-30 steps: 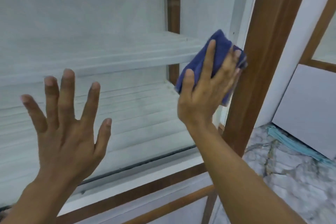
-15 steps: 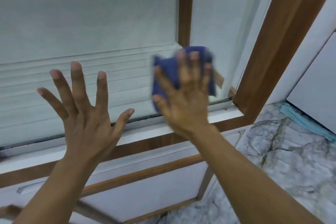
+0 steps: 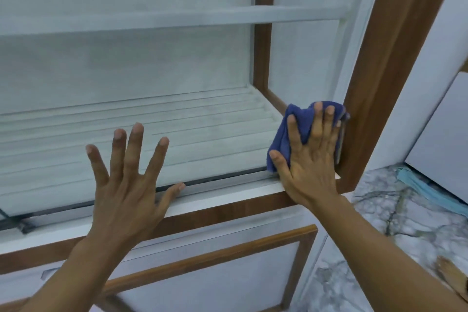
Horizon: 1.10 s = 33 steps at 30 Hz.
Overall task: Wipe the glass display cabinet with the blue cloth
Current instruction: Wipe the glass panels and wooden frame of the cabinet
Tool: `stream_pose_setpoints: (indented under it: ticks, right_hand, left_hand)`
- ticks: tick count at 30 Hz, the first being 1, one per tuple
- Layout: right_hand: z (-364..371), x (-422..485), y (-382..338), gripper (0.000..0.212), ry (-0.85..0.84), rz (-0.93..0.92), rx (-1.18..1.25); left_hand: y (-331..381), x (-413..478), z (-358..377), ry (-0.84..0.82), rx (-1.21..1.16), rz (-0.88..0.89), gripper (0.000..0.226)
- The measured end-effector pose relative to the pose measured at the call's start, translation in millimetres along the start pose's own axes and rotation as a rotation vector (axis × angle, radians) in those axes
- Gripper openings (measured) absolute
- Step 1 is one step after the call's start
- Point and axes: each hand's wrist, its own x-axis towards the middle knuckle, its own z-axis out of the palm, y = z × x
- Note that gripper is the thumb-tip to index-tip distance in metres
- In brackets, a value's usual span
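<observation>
The glass display cabinet (image 3: 126, 71) fills the view, with a clear front pane, white slatted shelves behind it and a brown wooden frame (image 3: 374, 78). My right hand (image 3: 310, 159) presses the bunched blue cloth (image 3: 293, 124) flat against the pane's lower right corner, right beside the wooden post and just above the white sill. My left hand (image 3: 126, 185) is spread flat with fingers apart at the lower middle of the glass, its thumb by the sill, holding nothing.
Below the sill (image 3: 228, 195) is a white lower door with brown trim (image 3: 215, 258). To the right lies a marble-patterned floor (image 3: 405, 223) with a light blue strip (image 3: 430, 192) along a white panel (image 3: 445, 134).
My right hand has carried the cloth down the glass, swung left, then back right to the bottom right corner. The view has tilted lower. My left hand has stayed spread on the glass.
</observation>
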Motion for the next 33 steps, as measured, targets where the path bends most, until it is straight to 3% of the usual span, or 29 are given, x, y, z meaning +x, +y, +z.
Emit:
stream_pose_setpoints:
  ticks: [6, 8, 10, 12, 14, 16, 18, 20, 23, 27, 28, 29, 33]
  right_hand:
    - [-28, 76, -84, 0.074, 0.122, -0.299, -0.005]
    - [-35, 83, -75, 0.074, 0.173, -0.090, 0.057]
    - [-36, 83, -69, 0.071, 0.230, 0.278, 0.148]
    - [-34, 84, -92, 0.069, 0.278, 0.439, 0.171]
    - [-29, 83, -148, 0.066, 0.270, 0.275, 0.151]
    - [-19, 77, -217, 0.067, 0.203, -0.068, 0.098]
    - [-8, 62, -279, 0.069, 0.138, -0.291, 0.061]
    - [-4, 56, -305, 0.070, 0.106, -0.346, 0.063]
    - [-17, 70, -279, 0.076, 0.098, -0.352, 0.012]
    - [-40, 102, -278, 0.077, 0.178, 0.156, 0.141]
    - [-43, 107, -298, 0.075, 0.199, 0.194, 0.142]
    - [-42, 110, -320, 0.074, 0.206, 0.135, 0.121]
    - [-31, 111, -373, 0.063, 0.222, -0.446, 0.046]
  left_hand:
    - [-67, 25, -37, 0.027, 0.043, -0.013, 0.095]
    - [-90, 29, -49, 0.025, 0.057, -0.003, 0.093]
    - [-111, 29, -59, 0.003, 0.073, 0.007, 0.092]
    - [-129, 24, -67, -0.017, 0.101, 0.027, 0.090]
    - [-145, 18, -72, -0.029, 0.134, 0.060, 0.089]
    - [-158, 13, -76, -0.031, 0.164, 0.104, 0.090]
    - [-165, 5, -78, -0.019, 0.198, 0.125, 0.090]
    - [-171, -8, -78, -0.019, 0.214, 0.099, 0.091]
    - [-186, -27, -77, -0.033, 0.185, 0.056, 0.093]
    - [-215, -35, -80, -0.001, 0.123, 0.029, 0.097]
    - [-220, -36, -82, 0.007, 0.111, 0.018, 0.100]
    - [-223, -35, -84, 0.013, 0.091, 0.006, 0.103]
    - [-228, -39, -83, 0.029, 0.058, 0.003, 0.105]
